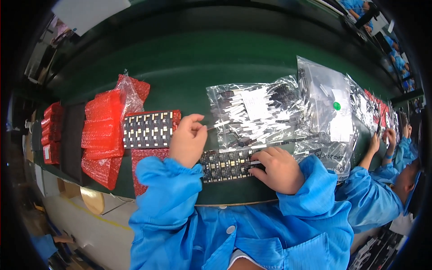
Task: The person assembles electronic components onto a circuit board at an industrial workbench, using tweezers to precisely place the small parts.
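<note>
A panel of black circuit boards (225, 166) lies before me near the table's front edge. My right hand (280, 168) rests at its right end, thumb and fingertips closed around a small dark piece too small to name. Over the panel's left end my left hand (189, 140) is raised, its fingers curled in a pinch. A thin white strip (218, 125) sticks out from its fingertips toward the bag. Left of that hand, a second black board panel (148, 130) lies on red bubble wrap (145, 167). The clear bag (254, 112) beyond my hands holds many white-and-black strips.
Red bubble-wrap packs (103, 126) lie to the left, beside a dark tray (72, 139) and more red bundles (51, 130). Another clear bag with a green sticker (336, 106) stands at right. A co-worker in blue (375, 191) works close on my right.
</note>
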`<act>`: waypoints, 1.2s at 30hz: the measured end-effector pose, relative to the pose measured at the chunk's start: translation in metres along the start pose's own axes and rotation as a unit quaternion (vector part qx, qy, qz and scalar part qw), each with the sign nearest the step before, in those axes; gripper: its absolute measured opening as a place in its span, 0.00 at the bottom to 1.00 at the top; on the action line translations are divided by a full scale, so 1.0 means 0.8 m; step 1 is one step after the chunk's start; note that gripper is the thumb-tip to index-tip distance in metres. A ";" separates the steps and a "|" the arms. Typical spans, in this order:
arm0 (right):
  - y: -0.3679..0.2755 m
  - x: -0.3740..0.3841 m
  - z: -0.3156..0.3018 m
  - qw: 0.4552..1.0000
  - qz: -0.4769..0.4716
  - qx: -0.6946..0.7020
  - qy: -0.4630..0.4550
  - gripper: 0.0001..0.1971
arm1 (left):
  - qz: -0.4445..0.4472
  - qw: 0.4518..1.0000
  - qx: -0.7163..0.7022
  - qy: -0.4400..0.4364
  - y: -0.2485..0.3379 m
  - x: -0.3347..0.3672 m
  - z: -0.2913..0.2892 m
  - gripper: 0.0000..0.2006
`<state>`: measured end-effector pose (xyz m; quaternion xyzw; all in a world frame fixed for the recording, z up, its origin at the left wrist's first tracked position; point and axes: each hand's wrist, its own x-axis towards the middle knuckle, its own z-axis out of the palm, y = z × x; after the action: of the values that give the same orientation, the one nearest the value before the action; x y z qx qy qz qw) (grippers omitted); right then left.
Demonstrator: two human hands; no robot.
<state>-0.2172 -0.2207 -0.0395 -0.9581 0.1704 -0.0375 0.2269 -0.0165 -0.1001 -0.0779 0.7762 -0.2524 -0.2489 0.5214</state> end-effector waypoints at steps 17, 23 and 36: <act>-0.053 0.037 -0.063 0.931 -0.290 0.200 0.099 0.10 | 0.299 0.933 0.079 -0.181 0.115 -0.093 -0.055 0.06; -0.024 0.039 0.002 0.990 -0.040 0.137 -0.012 0.06 | 0.280 0.928 0.231 -0.085 0.014 -0.093 -0.013 0.10; -0.007 0.037 0.042 0.989 0.070 0.100 -0.089 0.09 | 0.341 0.889 0.293 -0.088 -0.022 -0.091 0.009 0.12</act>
<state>-0.1826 -0.2120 -0.0668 -0.9160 0.2116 0.0471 0.3377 -0.0736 -0.0522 -0.0876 0.7348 -0.6080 -0.0372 0.2985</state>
